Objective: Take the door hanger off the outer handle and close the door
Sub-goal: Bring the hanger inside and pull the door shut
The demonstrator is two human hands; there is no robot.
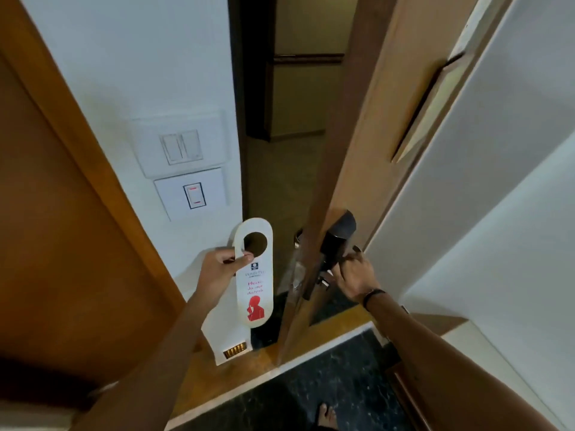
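Observation:
A white door hanger [255, 284] with red "Please do not disturb" print and a round hole hangs upright from my left hand [217, 272], which pinches it just below the hole. It is free of any handle, in front of the open gap. The brown wooden door [351, 157] stands partly open, its edge towards me. My right hand [354, 275] grips the dark inner handle [337, 244] under the black lock plate. A bit of the metal outer handle [298, 239] shows past the door's edge.
White wall with light switches [183, 147] and a red-marked switch [194, 195] is left of the gap. A brown frame [62, 181] lies far left. A dim corridor shows through the opening. My bare foot [326, 416] stands on dark marble floor. White closet panels are at right.

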